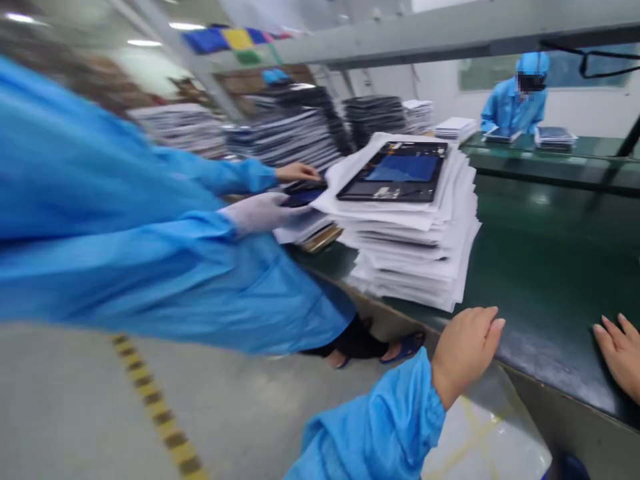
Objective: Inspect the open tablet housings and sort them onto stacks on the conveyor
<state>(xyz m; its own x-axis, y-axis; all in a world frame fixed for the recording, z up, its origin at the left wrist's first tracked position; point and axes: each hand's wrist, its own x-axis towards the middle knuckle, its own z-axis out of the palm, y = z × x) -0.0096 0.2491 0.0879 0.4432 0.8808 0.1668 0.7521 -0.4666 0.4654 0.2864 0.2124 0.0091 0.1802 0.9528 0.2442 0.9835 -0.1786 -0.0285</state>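
Observation:
My left hand rests on the near edge of the dark green conveyor belt, fingers together and holding nothing. My right hand lies flat on the belt at the frame's right edge, fingers spread, also holding nothing. Left of my hands stands a tall stack of white sheets with a dark tablet panel lying on top. A co-worker in a blue coat leans in from the left, a gloved hand holding a dark panel beside that stack.
More stacks of panels stand behind the co-worker. Another person in blue works at the far end of the belt near low stacks. A yellow-black floor stripe runs along the grey floor. A metal frame beam crosses overhead.

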